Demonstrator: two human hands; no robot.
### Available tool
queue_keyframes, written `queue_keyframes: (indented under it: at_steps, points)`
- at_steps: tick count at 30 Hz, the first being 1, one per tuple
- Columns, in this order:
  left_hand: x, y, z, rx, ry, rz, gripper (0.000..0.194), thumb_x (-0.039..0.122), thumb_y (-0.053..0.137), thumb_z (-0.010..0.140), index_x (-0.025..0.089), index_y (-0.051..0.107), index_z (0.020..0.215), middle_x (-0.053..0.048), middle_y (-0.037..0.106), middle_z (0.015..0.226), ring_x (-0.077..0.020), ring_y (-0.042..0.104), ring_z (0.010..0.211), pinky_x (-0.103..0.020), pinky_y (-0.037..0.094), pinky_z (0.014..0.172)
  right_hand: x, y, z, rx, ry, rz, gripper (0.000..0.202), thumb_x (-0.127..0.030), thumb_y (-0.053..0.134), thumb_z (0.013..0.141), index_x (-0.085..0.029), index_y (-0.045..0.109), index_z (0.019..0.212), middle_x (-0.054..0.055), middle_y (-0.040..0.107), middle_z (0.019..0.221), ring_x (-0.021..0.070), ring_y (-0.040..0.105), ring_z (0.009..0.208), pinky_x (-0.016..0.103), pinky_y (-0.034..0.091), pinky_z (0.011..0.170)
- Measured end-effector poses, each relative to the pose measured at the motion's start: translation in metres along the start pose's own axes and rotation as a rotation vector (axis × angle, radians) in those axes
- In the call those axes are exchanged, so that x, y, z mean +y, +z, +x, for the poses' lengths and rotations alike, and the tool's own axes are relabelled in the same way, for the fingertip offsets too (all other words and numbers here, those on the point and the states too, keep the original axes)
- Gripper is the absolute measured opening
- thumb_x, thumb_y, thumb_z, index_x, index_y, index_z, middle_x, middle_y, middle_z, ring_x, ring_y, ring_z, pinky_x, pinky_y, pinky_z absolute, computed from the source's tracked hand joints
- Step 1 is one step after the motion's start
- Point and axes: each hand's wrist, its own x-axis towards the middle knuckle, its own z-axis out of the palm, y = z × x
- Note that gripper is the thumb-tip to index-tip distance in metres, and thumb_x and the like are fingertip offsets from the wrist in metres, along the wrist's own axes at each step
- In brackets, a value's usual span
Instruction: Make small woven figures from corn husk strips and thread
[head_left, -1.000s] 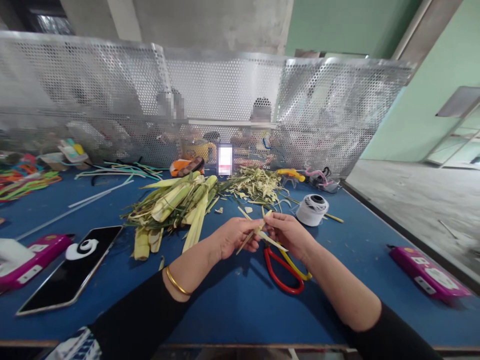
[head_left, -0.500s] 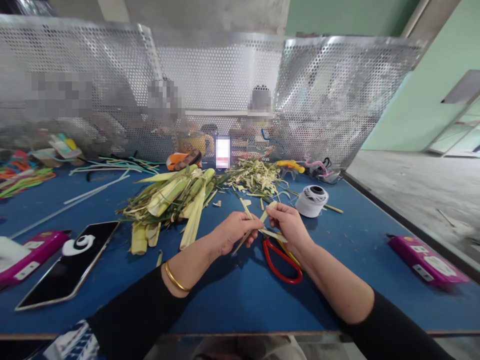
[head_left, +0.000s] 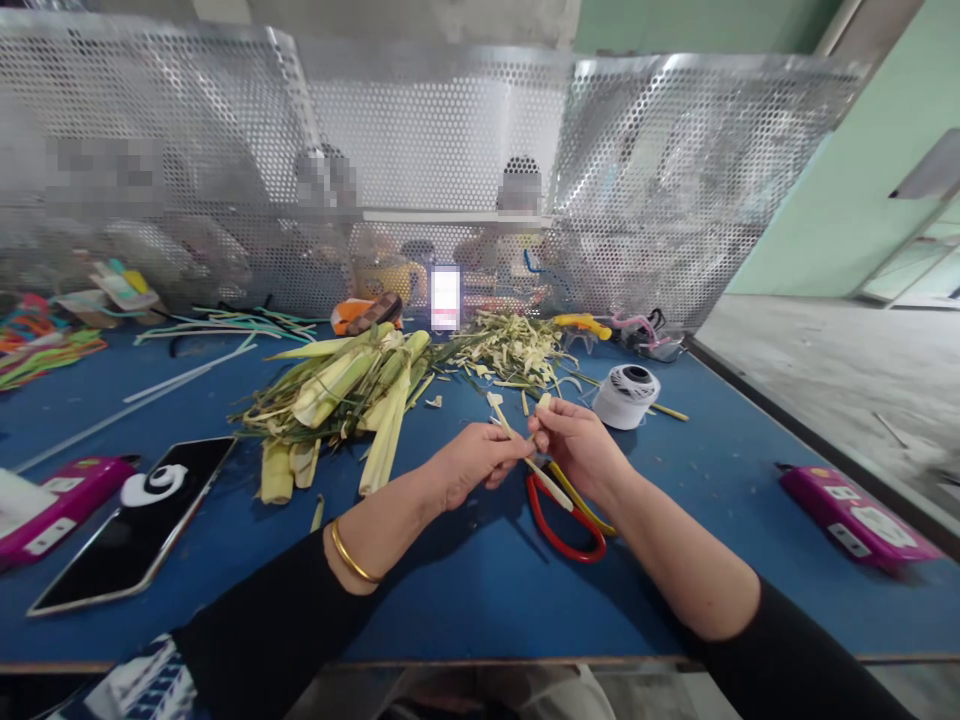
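- Left hand [head_left: 480,465] pinched pale strips [head_left: 504,418], fibrous, narrow, pointing past both hands, just beyond scissors [head_left: 568,550].
- Right hand [head_left: 581,445] pinched them too, fingertips close to the left's; exact crossing hidden.
- Scissors: smooth looped handles, red and yellow.
- Husk bundle [head_left: 345,385]: ribbed, leafy, left of scissors.
- Curly shreds [head_left: 517,348]: beyond scissors.
- Thread spool [head_left: 624,405]: white, rounded, beyond scissors, rightward.

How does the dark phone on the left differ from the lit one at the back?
The dark phone lies flat on the blue table; the lit phone stands upright by the metal mesh. The dark phone's screen is black with a white swirl on it, while the lit phone's glows white, its content blurred out. The dark phone looks bigger in view, the lit phone smaller. Both are rectangular.
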Motion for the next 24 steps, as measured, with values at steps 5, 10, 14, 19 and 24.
queue_keyframes:
  at_steps: [5,10,14,19,24]
  points:
    - [0.0011,0.0014,-0.0032,-0.036,-0.002,0.036,0.036,0.042,0.074,0.064,0.018,0.048,0.057,0.009,0.031,0.046,-0.0055,0.026,0.043,-0.024,0.019,0.045,0.0003,0.0013,-0.0005,0.041,-0.055,-0.021,0.028,-0.036,0.078,0.062,-0.018,0.056,0.062,-0.004,0.056,0.051,0.0069,0.046,0.042,0.021,0.038,0.045]
    - [0.0007,-0.0003,-0.0004,-0.034,-0.027,-0.021,0.038,0.049,0.071,0.067,0.018,0.051,0.065,0.009,0.035,0.050,-0.0046,0.026,0.043,-0.022,0.017,0.043,-0.0069,0.0001,-0.0006,0.042,-0.095,-0.013,0.031,-0.036,0.081,0.058,-0.018,0.056,0.063,-0.003,0.061,0.057,0.0068,0.049,0.045,0.021,0.041,0.047]
    - [0.0030,-0.0033,0.0015,-0.035,-0.038,-0.036,0.036,0.052,0.063,0.074,0.017,0.053,0.071,0.006,0.043,0.054,-0.0047,0.031,0.043,-0.021,0.019,0.042,-0.0072,-0.0004,0.0003,0.018,-0.066,0.007,0.033,-0.038,0.082,0.057,-0.018,0.057,0.065,-0.002,0.062,0.057,0.0092,0.051,0.045,0.025,0.046,0.049]
    - [0.0027,-0.0058,0.0012,-0.033,-0.030,0.031,0.034,0.048,0.063,0.074,0.016,0.052,0.068,0.003,0.051,0.059,-0.0060,0.041,0.046,-0.021,0.026,0.043,-0.0029,-0.0030,0.0039,0.049,-0.055,0.025,0.031,-0.036,0.081,0.058,-0.018,0.057,0.066,-0.001,0.064,0.059,0.0096,0.054,0.044,0.024,0.046,0.048]
    - [-0.0006,-0.0036,0.0021,-0.028,-0.014,0.033,0.038,0.052,0.062,0.073,0.016,0.052,0.066,0.003,0.051,0.058,-0.0066,0.041,0.047,-0.022,0.028,0.045,-0.0005,-0.0040,0.0041,0.016,-0.059,-0.014,0.030,-0.039,0.079,0.061,-0.017,0.059,0.066,0.000,0.063,0.057,0.0099,0.054,0.045,0.024,0.045,0.048]
